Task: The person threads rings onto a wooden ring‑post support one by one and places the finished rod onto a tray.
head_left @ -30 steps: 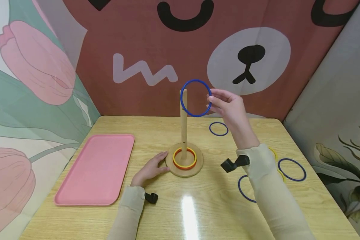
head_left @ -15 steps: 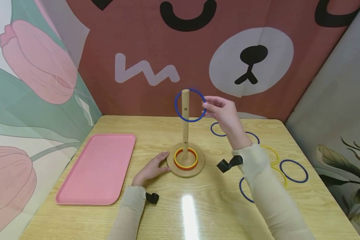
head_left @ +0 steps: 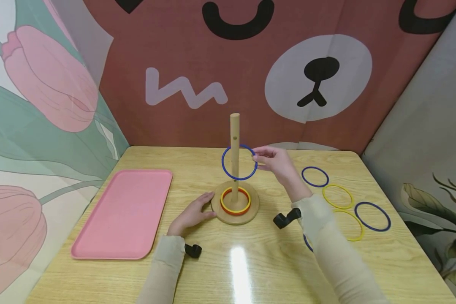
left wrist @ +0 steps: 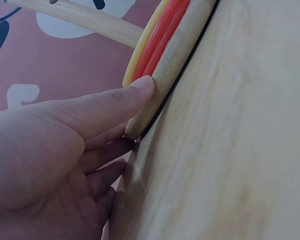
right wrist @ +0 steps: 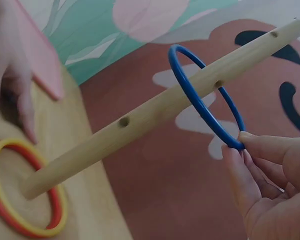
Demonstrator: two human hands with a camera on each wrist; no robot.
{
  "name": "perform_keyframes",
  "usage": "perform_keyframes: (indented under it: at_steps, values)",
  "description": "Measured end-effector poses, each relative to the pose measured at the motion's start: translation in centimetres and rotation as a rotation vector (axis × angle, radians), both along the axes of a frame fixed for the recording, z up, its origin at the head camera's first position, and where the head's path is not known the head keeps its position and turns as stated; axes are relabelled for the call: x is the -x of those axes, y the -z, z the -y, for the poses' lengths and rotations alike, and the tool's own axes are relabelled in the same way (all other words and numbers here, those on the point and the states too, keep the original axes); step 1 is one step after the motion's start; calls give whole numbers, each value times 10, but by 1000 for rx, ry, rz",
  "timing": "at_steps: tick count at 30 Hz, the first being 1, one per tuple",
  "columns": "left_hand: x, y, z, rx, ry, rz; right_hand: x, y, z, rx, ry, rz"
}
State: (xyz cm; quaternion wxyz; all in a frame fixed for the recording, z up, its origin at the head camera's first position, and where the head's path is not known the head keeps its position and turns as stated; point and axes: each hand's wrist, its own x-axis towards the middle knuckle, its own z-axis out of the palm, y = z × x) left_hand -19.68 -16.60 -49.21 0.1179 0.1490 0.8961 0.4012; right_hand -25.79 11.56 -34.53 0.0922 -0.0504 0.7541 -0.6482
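Thumb and fingertips of my right hand pinch a blue ring by its right side. The wooden post passes through this tilted ring, which hangs around mid-post, well above the base. My left hand rests against the left edge of the round wooden base. Its thumb lies on the base's rim with the fingers fairly straight beside it. Around the foot of the post lies a yellow ring, stacked on red rings.
A pink tray lies on the table at left. On the right lie loose rings: a blue ring, a yellow ring, another blue ring and several more, partly behind the right sleeve. A patterned cloth stands behind the table.
My right hand has brought the blue ring left over the post's top, then down to about mid-post. My left hand stays at the base.
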Motion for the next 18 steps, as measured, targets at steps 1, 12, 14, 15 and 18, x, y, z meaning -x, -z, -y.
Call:
perform_keyframes:
  at_steps: [1, 12, 14, 15, 18]
  values:
    - [0, 0, 0, 0, 0, 1, 0, 4, 0, -8, -9, 9]
    - [1, 1, 0, 20, 1, -12, 3, 55, 5, -143, -65, 110]
    - [1, 1, 0, 23, 0, -12, 4, 66, 6, -169, -58, 117]
    - [1, 1, 0, 24, 0, -11, 5, 71, 6, -183, -56, 118]
    - [1, 1, 0, 27, -1, -9, 6, 84, 5, -218, -43, 122]
